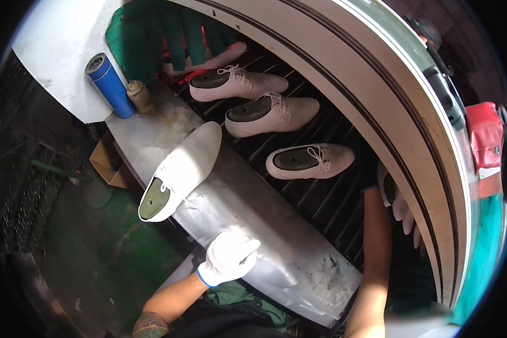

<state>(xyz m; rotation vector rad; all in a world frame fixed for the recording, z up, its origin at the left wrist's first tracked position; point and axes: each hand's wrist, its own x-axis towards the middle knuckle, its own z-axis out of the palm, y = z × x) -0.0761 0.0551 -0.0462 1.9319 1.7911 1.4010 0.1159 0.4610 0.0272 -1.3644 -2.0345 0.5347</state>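
My left hand (230, 258), in a white glove with a blue cuff edge, hovers over the metal ledge (208, 180) with its fingers curled in and nothing visible in them. Just beyond it, a white lace-up shoe (188, 163) with a dark green last inside lies at a slant across the ledge. My right forearm (376, 242) reaches over the slatted conveyor toward a partly covered shoe (386, 186). That hand is in shadow, mostly hidden by the curved hood, so its fingers do not show. Closest to it on the conveyor is a pale lace-up shoe (311, 161).
Two more pale shoes, a middle one (273, 114) and a farther one (239, 84), sit on the dark slats (321, 203). Green strip curtains (152, 39) hang over a red-lit opening. A blue cylinder (111, 84) and a small bottle (139, 97) stand at the ledge's far end. The curved hood (400, 112) arches along the right.
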